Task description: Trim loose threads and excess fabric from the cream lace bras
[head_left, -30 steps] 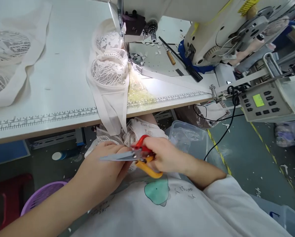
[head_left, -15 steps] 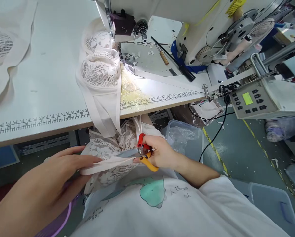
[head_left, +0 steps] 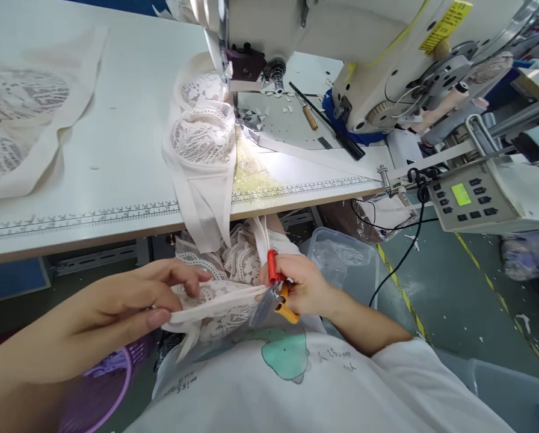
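My left hand pinches the end of a cream elastic band of a lace garment in my lap. My right hand grips red-and-yellow thread snips and holds the band's other end, so the band is stretched between both hands. The snips' blades point down and left, under the band. A chain of white lace bra pieces runs from the sewing machine's needle over the table edge down to my lap.
The sewing machine stands at the back right of the white table, which has a printed ruler along its front. Its control panel is at the right. More lace pieces lie far left. A purple basket and clear bins stand below.
My left hand let go of the bunched lace and drew the band out leftward, taut. The snips turned from pointing left to angling downward under the band.
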`<state>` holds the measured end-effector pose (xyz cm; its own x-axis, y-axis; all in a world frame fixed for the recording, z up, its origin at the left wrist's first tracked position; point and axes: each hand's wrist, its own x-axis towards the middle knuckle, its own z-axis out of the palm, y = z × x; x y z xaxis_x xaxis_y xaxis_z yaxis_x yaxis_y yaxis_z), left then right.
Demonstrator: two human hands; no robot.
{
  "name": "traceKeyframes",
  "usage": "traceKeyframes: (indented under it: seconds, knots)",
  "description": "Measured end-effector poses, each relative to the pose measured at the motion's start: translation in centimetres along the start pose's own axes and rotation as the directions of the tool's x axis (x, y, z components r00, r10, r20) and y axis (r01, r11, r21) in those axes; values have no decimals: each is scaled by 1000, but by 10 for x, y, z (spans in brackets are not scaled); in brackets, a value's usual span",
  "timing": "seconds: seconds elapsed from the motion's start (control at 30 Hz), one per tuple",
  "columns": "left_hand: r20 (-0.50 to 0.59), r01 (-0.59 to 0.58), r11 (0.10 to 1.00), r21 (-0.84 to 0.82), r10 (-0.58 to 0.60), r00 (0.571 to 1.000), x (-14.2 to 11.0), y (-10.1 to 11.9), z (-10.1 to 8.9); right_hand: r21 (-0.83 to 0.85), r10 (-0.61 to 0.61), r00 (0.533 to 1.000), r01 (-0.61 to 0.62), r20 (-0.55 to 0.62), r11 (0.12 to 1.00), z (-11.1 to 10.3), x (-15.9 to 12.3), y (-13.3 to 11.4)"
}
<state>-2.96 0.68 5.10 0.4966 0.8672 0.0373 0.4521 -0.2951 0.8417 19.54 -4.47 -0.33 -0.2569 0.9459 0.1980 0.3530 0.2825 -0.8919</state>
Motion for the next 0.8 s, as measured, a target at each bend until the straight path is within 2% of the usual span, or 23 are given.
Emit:
traceKeyframes:
  seconds: [0.13, 0.23, 0.3, 0.33, 0.4, 0.57, 0.7, 0.8]
  knots:
    - [224, 72, 952, -297, -4, 975, 8, -3, -21, 14, -34, 999, 34, 4, 999, 1, -2, -1]
    - [414, 120, 857, -502, 116, 903, 16, -9, -29, 23, -88, 996, 89, -26, 996, 2, -1, -2]
    - [496, 156, 821, -550, 171, 851, 21, -13, -30, 27, -105, 994, 106, -42, 994, 2, -1, -3]
    - [511, 162, 824, -542, 171, 842, 22, -15, -30, 27, -104, 993, 105, -47, 994, 1, -1, -4]
    - [513, 142, 861, -488, 151, 845, 24, -19, -31, 18, -103, 993, 104, -57, 994, 0, -2, -4]
    - [424, 43, 959, -279, 83, 902, 20, -19, -32, -68, -106, 992, 101, -69, 993, -1, -6, -4]
    - [337, 73, 997, -23, -62, 939, 18, -16, -28, -164, -134, 986, 117, -102, 980, 1, -7, -5]
    - [257, 134, 990, 37, -139, 956, 16, -13, -21, -191, -148, 980, 122, -130, 974, 3, -9, -7]
